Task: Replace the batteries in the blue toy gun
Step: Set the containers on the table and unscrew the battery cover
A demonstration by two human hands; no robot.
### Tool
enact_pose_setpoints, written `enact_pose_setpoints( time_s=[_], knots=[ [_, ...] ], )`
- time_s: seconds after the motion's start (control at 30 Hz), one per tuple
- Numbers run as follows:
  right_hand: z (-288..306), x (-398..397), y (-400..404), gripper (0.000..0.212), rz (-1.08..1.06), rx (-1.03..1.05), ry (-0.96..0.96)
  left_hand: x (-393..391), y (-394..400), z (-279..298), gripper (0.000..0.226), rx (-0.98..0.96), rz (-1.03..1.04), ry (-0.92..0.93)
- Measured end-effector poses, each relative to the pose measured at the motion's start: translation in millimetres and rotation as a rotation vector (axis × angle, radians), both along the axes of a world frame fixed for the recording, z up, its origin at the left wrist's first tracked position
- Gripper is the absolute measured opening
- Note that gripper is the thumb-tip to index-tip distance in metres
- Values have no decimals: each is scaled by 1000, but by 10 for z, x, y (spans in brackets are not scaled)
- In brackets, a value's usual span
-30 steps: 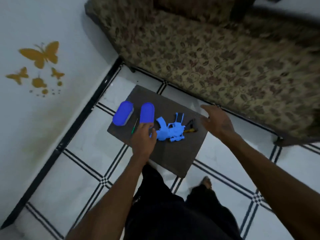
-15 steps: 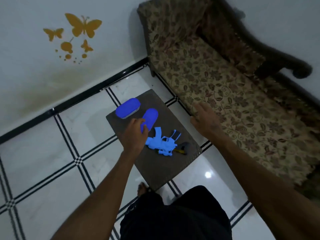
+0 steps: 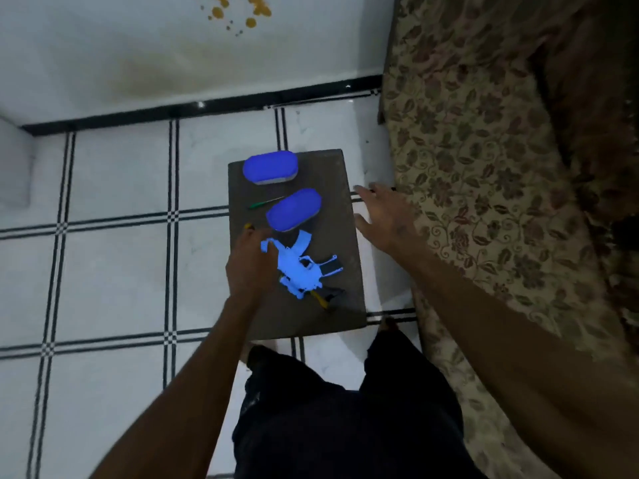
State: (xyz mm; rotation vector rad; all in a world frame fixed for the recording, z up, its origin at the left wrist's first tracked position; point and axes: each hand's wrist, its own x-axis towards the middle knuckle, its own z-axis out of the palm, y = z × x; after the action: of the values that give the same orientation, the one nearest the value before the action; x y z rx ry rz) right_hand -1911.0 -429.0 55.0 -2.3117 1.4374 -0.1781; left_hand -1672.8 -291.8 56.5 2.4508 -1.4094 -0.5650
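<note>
Head view shows me the blue toy gun [image 3: 300, 267] lying near the middle of the small brown table [image 3: 345, 188]. My left hand [image 3: 247, 267] sits at the gun's left end, fingers curled; I cannot tell whether it grips anything. My right hand [image 3: 385, 216] hovers spread past the table's right edge, beside the floral sofa [image 3: 484, 167]. White tiled floor [image 3: 121, 271] lies open to the left.
</note>
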Motion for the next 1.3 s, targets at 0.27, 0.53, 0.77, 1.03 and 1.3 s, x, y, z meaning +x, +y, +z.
enact_pose_setpoints(
  time_s=[0.27, 0.53, 0.77, 1.03, 1.3],
  knots=[
    [270, 336, -400, 57, 325, 49, -49, -312, 320, 361, 31, -131, 380, -13],
    [160, 1000, -363, 60, 584, 68, 96, -244, 688, 192, 21, -166, 591, 0],
    [-194, 1503, -619, 61, 890, 119, 225, -429, 603, -7, 19, -105, 816, -8],
    [-1216, 1895, -1163, 62, 1305, 185, 345, -1039, -358, -916, 25, 31, 1199, 164],
    [-1784, 1821, -1224, 64, 1596, 211, 388, -1363, -661, -1596, 35, 60, 1388, 203]
  ],
)
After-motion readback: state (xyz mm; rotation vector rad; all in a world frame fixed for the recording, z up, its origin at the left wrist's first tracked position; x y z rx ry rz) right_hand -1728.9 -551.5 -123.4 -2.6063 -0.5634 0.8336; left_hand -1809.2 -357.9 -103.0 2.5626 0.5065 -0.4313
